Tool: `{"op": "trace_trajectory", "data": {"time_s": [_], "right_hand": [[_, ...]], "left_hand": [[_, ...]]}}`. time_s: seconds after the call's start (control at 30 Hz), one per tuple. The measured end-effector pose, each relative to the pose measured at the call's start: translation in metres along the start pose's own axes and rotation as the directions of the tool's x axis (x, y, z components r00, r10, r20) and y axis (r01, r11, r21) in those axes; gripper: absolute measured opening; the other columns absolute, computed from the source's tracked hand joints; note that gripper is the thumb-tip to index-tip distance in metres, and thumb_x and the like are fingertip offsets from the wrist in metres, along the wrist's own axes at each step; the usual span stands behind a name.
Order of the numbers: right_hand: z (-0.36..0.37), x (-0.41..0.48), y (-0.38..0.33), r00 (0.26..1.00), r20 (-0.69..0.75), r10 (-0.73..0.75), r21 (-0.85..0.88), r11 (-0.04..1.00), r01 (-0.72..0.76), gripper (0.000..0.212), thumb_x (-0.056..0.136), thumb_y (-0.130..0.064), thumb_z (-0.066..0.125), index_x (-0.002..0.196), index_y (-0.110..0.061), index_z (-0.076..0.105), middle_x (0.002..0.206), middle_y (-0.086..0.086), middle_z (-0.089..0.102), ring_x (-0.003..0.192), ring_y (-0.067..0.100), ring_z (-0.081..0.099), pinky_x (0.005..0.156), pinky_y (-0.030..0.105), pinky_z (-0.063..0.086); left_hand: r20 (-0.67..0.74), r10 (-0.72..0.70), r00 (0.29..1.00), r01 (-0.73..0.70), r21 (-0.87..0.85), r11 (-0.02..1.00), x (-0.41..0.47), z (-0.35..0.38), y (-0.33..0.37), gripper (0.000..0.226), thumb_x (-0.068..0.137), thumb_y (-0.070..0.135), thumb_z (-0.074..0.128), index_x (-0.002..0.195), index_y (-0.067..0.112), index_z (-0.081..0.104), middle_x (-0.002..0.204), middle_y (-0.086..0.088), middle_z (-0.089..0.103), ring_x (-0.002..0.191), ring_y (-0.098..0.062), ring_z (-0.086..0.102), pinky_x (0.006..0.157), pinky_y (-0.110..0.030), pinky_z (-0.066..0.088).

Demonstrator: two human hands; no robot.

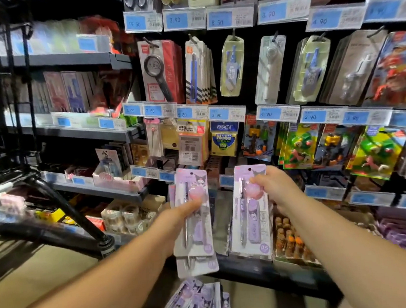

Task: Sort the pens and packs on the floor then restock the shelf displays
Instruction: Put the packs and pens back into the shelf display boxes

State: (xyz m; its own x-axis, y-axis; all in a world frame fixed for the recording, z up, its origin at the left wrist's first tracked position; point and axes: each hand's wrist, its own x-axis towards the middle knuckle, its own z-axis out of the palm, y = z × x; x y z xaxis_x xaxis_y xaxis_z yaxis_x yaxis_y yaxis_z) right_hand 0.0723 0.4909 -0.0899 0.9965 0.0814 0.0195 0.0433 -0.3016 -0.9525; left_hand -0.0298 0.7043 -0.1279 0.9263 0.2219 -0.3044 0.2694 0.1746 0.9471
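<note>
Head view. The left hand (178, 219) pinches a stack of purple pen packs (199, 239), thumb on the front. The right hand (276, 187) grips a single pen pack (251, 227). Both are held before the shelf display (267, 274). Loose packs (196, 302) lie on the floor (48, 275) below.

Bare left hand (177, 215), bare right hand (276, 187), 2 bare forearms (98, 286)

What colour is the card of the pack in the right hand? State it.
The pack is pale lilac; head view.
</note>
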Motion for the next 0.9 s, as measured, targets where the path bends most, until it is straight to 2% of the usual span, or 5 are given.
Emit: {"op": "trace_trajectory", "data": {"time_s": [0.17, 0.33, 0.53, 0.63, 0.9], "right_hand": [[-0.008, 0.003, -0.014, 0.984, 0.178, 0.007, -0.728, 0.673, 0.127, 0.021, 0.083, -0.024, 0.070, 0.093, -0.008, 0.061, 0.098, 0.010, 0.061, 0.092, 0.027, 0.058, 0.070, 0.032, 0.040], [-0.006, 0.012, 0.008, 0.957, 0.264, 0.119, -0.903, 0.379, 0.202, 0.024, 0.085, -0.033, 0.068, 0.096, -0.019, 0.053, 0.104, 0.005, 0.058, 0.095, 0.025, 0.054, 0.074, 0.033, 0.044], [-0.005, 0.029, 0.066, 0.947, 0.236, 0.217, -0.890, 0.440, 0.121, 0.016, 0.089, -0.036, 0.064, 0.087, -0.024, 0.054, 0.098, 0.004, 0.059, 0.091, 0.025, 0.058, 0.072, 0.031, 0.045], [-0.006, 0.043, 0.092, 0.951, 0.196, 0.240, -0.885, 0.461, 0.067, 0.024, 0.094, -0.035, 0.056, 0.074, -0.027, 0.047, 0.088, 0.003, 0.053, 0.086, 0.028, 0.058, 0.065, 0.030, 0.044], [-0.004, 0.083, 0.138, 0.974, 0.106, 0.198, -0.770, 0.637, -0.046, 0.015, 0.098, -0.019, 0.054, 0.095, -0.008, 0.064, 0.099, 0.020, 0.066, 0.076, 0.020, 0.058, 0.054, 0.017, 0.042]], "left_hand": [[-0.069, 0.047, 0.996, -0.050, -0.043, 0.998, 0.018, -0.011, 0.002, 0.031, 0.083, 0.031, 0.075, 0.107, 0.014, 0.066, 0.093, -0.011, 0.074, 0.081, -0.031, 0.071, 0.083, -0.048, 0.057], [0.001, -0.034, 0.999, 0.033, -0.189, 0.981, 0.039, -0.005, -0.027, 0.020, 0.086, 0.027, 0.072, 0.097, 0.011, 0.070, 0.076, -0.011, 0.074, 0.069, -0.028, 0.071, 0.074, -0.041, 0.056], [0.065, -0.098, 0.993, 0.111, -0.256, 0.960, 0.064, 0.009, -0.076, 0.033, 0.089, 0.031, 0.069, 0.116, 0.012, 0.065, 0.089, -0.012, 0.075, 0.080, -0.031, 0.072, 0.079, -0.047, 0.056], [0.049, -0.132, 0.990, 0.141, -0.280, 0.950, 0.078, 0.012, -0.099, 0.035, 0.089, 0.030, 0.069, 0.119, 0.014, 0.064, 0.097, -0.011, 0.075, 0.079, -0.021, 0.074, 0.068, -0.032, 0.059], [0.063, -0.201, 0.978, 0.211, -0.307, 0.928, 0.116, 0.009, -0.128, 0.050, 0.084, 0.027, 0.070, 0.131, 0.016, 0.057, 0.111, -0.018, 0.071, 0.098, -0.039, 0.069, 0.087, -0.054, 0.054]]}}
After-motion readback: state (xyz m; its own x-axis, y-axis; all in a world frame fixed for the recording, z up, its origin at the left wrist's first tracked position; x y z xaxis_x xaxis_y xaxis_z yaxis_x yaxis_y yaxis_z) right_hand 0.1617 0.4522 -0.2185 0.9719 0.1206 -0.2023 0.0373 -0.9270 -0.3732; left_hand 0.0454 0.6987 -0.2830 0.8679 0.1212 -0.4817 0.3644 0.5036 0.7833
